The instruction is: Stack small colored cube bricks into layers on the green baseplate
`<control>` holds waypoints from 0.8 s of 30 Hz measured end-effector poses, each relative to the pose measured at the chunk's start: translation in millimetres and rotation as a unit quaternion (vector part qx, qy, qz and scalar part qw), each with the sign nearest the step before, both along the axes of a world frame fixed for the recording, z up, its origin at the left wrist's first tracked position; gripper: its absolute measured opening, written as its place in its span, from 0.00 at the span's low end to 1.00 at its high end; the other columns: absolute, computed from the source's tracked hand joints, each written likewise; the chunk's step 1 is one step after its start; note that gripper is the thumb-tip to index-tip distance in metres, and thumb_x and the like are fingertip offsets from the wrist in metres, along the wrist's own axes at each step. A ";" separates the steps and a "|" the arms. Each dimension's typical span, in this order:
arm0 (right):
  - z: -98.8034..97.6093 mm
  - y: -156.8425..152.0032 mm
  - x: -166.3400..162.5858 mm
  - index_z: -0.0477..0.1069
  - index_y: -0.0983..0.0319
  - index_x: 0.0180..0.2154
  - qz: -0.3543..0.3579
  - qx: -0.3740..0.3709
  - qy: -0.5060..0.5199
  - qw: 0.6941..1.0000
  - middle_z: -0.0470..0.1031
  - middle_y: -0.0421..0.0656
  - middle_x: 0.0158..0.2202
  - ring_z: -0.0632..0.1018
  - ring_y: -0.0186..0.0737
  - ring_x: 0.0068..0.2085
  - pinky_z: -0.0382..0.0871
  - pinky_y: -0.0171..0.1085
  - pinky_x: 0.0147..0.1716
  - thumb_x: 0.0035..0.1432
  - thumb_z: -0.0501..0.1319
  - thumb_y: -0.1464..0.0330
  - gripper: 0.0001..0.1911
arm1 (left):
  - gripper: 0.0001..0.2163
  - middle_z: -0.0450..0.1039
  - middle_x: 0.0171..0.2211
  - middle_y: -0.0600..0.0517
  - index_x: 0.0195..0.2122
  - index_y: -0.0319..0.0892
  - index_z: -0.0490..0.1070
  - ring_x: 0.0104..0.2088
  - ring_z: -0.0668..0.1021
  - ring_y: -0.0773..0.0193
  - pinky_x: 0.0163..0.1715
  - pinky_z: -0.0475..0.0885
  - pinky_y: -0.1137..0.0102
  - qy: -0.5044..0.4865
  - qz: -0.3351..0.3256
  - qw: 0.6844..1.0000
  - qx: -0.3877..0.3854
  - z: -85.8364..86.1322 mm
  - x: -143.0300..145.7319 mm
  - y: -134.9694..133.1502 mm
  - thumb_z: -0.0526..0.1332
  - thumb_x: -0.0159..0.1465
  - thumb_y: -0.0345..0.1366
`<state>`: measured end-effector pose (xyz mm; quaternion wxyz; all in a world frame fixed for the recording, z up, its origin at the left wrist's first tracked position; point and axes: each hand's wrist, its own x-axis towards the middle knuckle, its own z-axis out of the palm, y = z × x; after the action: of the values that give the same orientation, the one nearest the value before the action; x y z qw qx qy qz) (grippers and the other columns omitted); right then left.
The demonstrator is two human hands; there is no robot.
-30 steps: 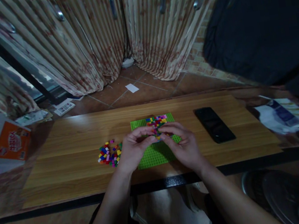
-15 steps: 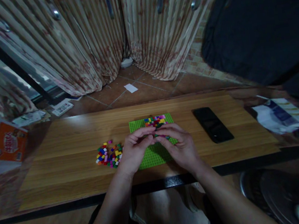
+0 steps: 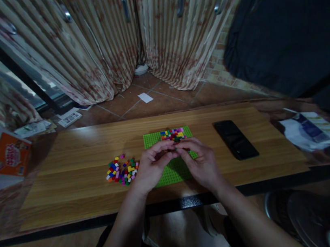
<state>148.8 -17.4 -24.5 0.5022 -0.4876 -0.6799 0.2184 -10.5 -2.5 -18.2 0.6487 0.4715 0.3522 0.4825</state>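
Observation:
A green studded baseplate [image 3: 172, 173] lies on the wooden table [image 3: 73, 152], with a patch of small coloured bricks [image 3: 172, 134] pressed onto its far right part. My left hand [image 3: 151, 168] and my right hand [image 3: 201, 163] rest over the plate's middle, fingertips meeting in a pinch just below that patch. What the fingers pinch is hidden and too small to name. A loose pile of coloured bricks [image 3: 122, 171] sits on the table right beside my left hand.
A black phone [image 3: 235, 139] lies face up to the right of the plate. A clear tub with an orange label [image 3: 2, 156] stands at the left end, papers [image 3: 313, 129] at the right end. Curtains [image 3: 104, 38] hang behind; tiled floor lies beyond.
Both hands stay pinched together over the plate, and their fingertips have shifted a little toward me and slightly left. The brick pile and phone lie where they were.

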 end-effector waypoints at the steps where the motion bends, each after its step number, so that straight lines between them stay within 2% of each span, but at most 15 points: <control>1: 0.4 0.4 0.9 0.77 0.55 0.36 0.000 -0.003 0.001 1.000 0.78 0.42 0.38 0.78 0.41 0.42 0.73 0.42 0.45 0.63 0.59 0.68 0.07 | 0.11 0.79 0.41 0.50 0.43 0.42 0.78 0.39 0.81 0.63 0.49 0.74 0.63 0.002 -0.005 1.000 0.000 -0.2 -0.5 0.2 0.67 0.58 0.30; 7: -1.8 4.6 4.4 0.77 0.55 0.36 0.018 -0.017 -0.004 1.000 0.79 0.41 0.36 0.79 0.40 0.40 0.72 0.41 0.42 0.63 0.59 0.67 0.07 | 0.12 0.79 0.39 0.50 0.45 0.42 0.76 0.39 0.81 0.63 0.51 0.72 0.62 0.015 -0.023 1.000 0.012 -1.3 -1.1 1.1 0.66 0.59 0.30; 14: -1.6 5.9 14.3 0.78 0.56 0.36 -0.050 -0.010 0.006 0.999 0.80 0.41 0.35 0.79 0.42 0.38 0.73 0.41 0.40 0.61 0.60 0.66 0.08 | 0.12 0.79 0.41 0.49 0.44 0.42 0.76 0.41 0.81 0.61 0.51 0.72 0.61 0.018 -0.026 0.999 0.006 0.7 -5.2 0.7 0.66 0.59 0.32; 21: 5.4 8.1 61.6 0.79 0.59 0.34 -0.157 -0.041 0.024 0.986 0.80 0.42 0.32 0.78 0.40 0.33 0.72 0.40 0.35 0.57 0.63 0.63 0.08 | 0.11 0.79 0.40 0.50 0.43 0.43 0.77 0.38 0.81 0.63 0.48 0.74 0.62 0.071 -0.035 0.997 0.016 5.6 -10.4 0.0 0.66 0.59 0.34; 24: 5.5 2.7 83.2 0.79 0.59 0.33 -0.114 -0.104 0.034 0.987 0.80 0.42 0.32 0.78 0.40 0.33 0.72 0.40 0.35 0.55 0.65 0.62 0.08 | 0.11 0.80 0.41 0.50 0.43 0.42 0.77 0.38 0.81 0.62 0.47 0.74 0.63 0.094 -0.026 0.995 0.021 7.2 -13.8 1.7 0.66 0.58 0.35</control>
<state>232.0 -14.6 -19.0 0.4937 -0.6037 -0.5758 0.2456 -24.3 -0.8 -11.0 0.6150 0.5375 0.3890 0.4261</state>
